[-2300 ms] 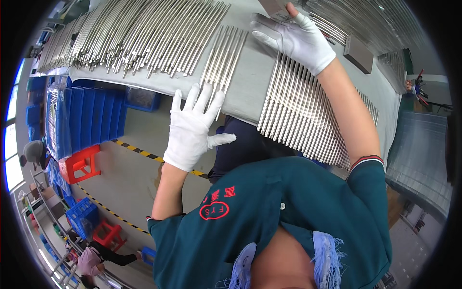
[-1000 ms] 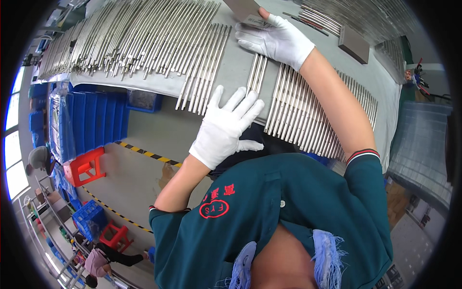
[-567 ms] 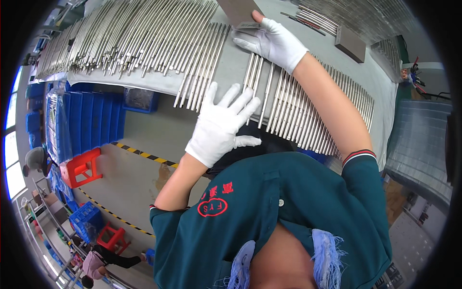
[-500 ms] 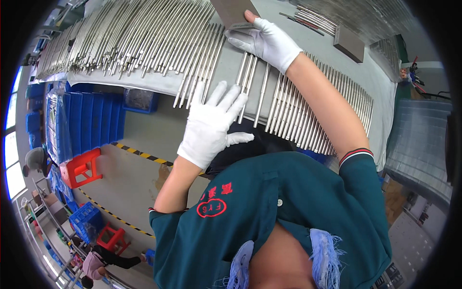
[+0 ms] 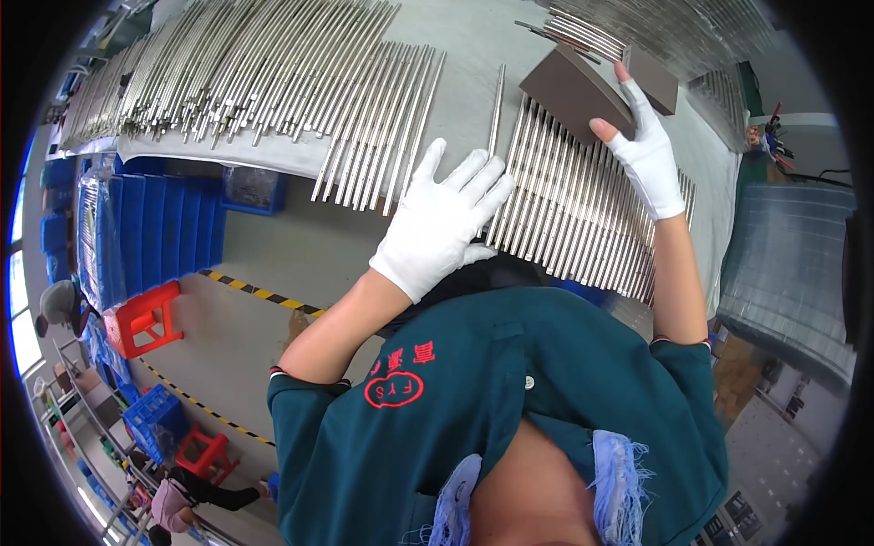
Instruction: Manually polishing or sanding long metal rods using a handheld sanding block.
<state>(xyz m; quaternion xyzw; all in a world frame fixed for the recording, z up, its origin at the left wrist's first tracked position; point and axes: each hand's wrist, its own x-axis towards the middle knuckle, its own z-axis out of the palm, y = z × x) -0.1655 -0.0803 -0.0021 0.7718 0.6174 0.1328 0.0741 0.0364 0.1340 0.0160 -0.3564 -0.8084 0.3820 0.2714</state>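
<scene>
My left hand [image 5: 444, 218], in a white glove, lies palm down with fingers apart against the left end of the right-hand row of metal rods [image 5: 569, 205]. A single rod [image 5: 497, 114] runs out from beyond its fingertips; what lies under the palm is hidden. My right hand [image 5: 648, 159], gloved with bare thumb and fingertip, grips a grey-brown rectangular block [image 5: 575, 91]. The block is tilted over the far ends of the same row. A second block [image 5: 655, 77] rests just beyond the right hand.
A row of rods [image 5: 387, 127] lies left of my left hand, beside a dense pile of rods [image 5: 246, 73]. Thin rods [image 5: 583, 35] lie at the far right. Blue crates [image 5: 173, 232] and a red stool [image 5: 146, 318] stand at left. Another person [image 5: 182, 500] is at lower left.
My right hand has carried the block from the far middle rightward over the rod row. My left hand has slid right, and the few rods in the gap now stand closer to the right row.
</scene>
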